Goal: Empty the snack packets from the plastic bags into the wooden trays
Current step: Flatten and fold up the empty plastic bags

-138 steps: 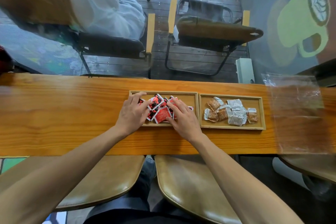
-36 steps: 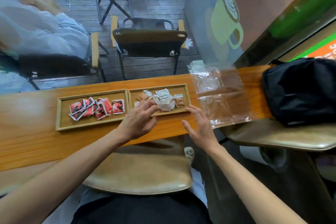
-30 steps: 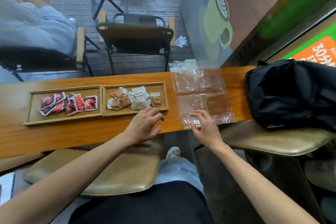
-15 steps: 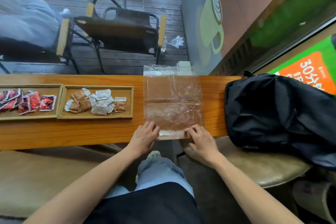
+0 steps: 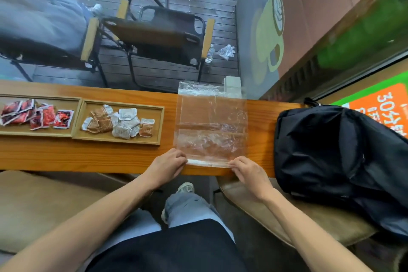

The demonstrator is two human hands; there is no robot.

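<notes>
Both hands pinch the near edge of the clear plastic bag (image 5: 210,126): the left hand (image 5: 164,166) has its curled fingers closed on the bag's near-left corner, and the right hand (image 5: 248,172) has its fingers closed on the near-right corner. The bag lies flat and empty across the wooden counter (image 5: 88,157), its long axis running away from the person and its far end overhanging the counter's far edge. Left of the bag sits a wooden tray (image 5: 157,125) of brown and white snack packets (image 5: 119,120), left of that a second tray (image 5: 76,115) of red packets (image 5: 37,113), and right of the bag a black backpack (image 5: 340,157).
</notes>
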